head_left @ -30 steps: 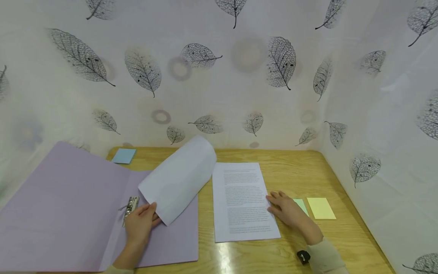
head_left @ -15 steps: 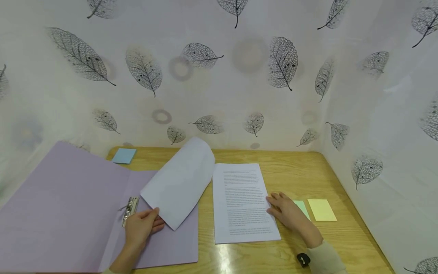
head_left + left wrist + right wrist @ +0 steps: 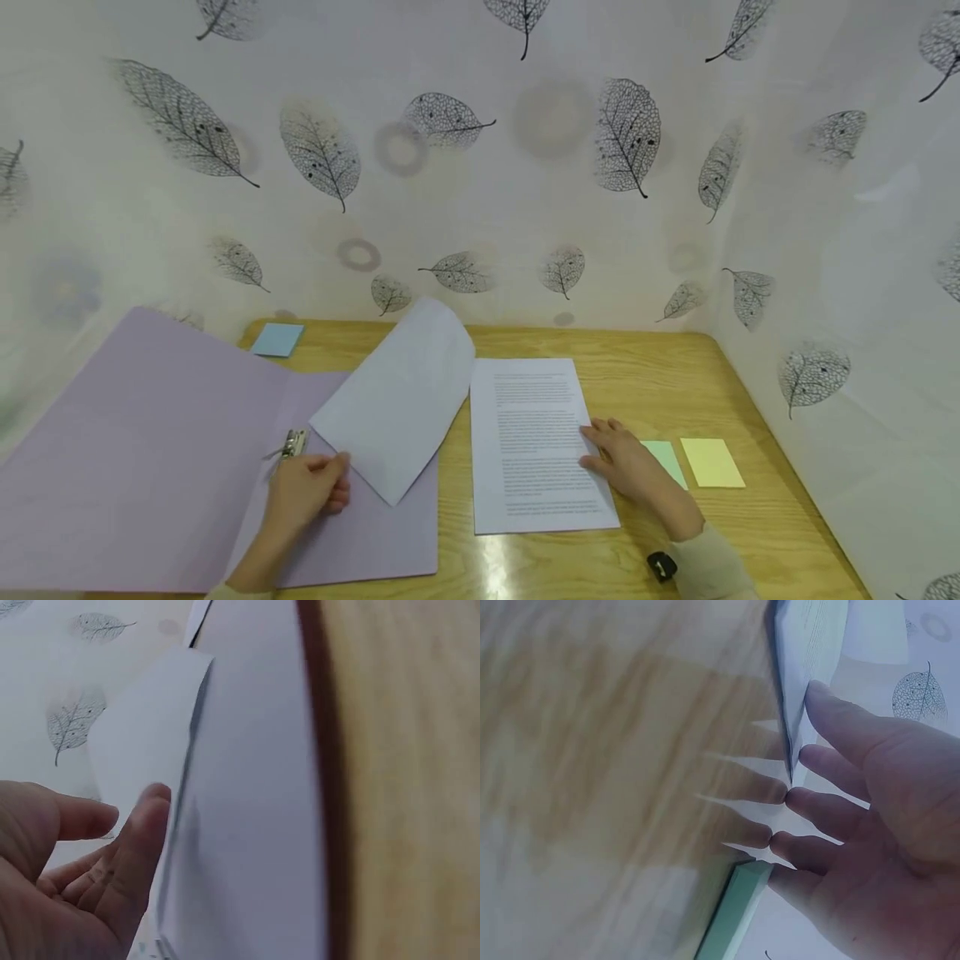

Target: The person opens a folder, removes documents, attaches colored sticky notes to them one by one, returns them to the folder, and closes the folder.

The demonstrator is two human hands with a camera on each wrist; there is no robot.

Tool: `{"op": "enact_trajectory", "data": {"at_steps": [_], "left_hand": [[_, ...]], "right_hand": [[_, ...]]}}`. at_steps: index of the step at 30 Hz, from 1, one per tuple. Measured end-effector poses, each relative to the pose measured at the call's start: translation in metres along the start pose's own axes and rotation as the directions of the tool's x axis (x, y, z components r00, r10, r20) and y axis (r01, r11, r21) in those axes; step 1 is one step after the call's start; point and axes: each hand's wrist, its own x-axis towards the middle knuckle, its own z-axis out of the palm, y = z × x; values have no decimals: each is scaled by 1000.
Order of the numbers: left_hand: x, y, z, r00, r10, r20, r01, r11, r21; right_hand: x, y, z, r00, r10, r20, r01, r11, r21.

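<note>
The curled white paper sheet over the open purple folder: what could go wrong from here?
The curled white paper sheet might slip or settle crooked: the left hand shows no clear pinch on it. The right hand, close to the pale green block of sticky notes, might nudge it.

This looks like a small office-style nook. A wooden table (image 3: 645, 375) bears a lilac folder (image 3: 142, 467), printed pages (image 3: 536, 475) and sticky notes (image 3: 712, 463), with leaf-patterned sheeting (image 3: 480, 192) behind.
</note>
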Motion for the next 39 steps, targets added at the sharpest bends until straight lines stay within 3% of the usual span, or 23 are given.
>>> {"op": "enact_trajectory", "data": {"at_steps": [2,4,7,9,10,12,14,16,18,21,22,25,28,30,35,39], "left_hand": [[6,8,-3,993,106,-43,-103,992,66],[17,17,-6,963,247,-107,-233,964,128],[40,26,-9,870,444,-214,-399,889,224],[58,30,-11,800,539,-262,-471,836,282],[68,31,-13,773,575,-268,-494,810,314],[86,34,-18,741,627,-242,-529,766,364],[104,35,-23,726,662,-183,-548,719,428],[123,35,-29,728,679,-92,-540,652,532],[140,36,-37,738,675,2,-514,560,650],[162,34,-48,781,612,121,-455,426,782],[168,34,-52,801,580,150,-442,403,801],[182,33,-61,861,466,204,-406,387,827],[189,34,-67,896,391,213,-368,383,847],[192,35,-70,913,350,210,-342,374,862],[198,36,-73,946,258,198,-293,410,863],[204,33,-73,955,206,214,-285,438,853]], "right_hand": [[0,0,0,1000,1,2,-1,1000,2],[0,0,-1,1000,-3,-5,3,1000,-7],[-1,1,-1,1000,1,-12,-1,1000,-1],[-1,1,-1,1000,-2,-14,2,1000,3],[-2,2,0,1000,1,-14,-1,1000,11],[-2,3,0,1000,3,-12,-2,1000,18],[-1,4,0,1000,-3,-11,3,1000,8],[-1,5,0,1000,5,-13,-5,1000,8],[0,6,0,1000,1,-18,-1,1000,-2],[1,6,0,1000,-1,-19,1,1000,3],[1,6,0,1000,1,-16,-1,1000,7],[2,7,0,1000,-3,-9,3,1000,3],[3,7,0,1000,1,-11,-1,1000,8],[3,7,0,1000,-10,-19,10,1000,7],[2,8,1,1000,-20,-23,20,1000,18],[0,8,2,1000,-1,-11,1,1000,21]]}}
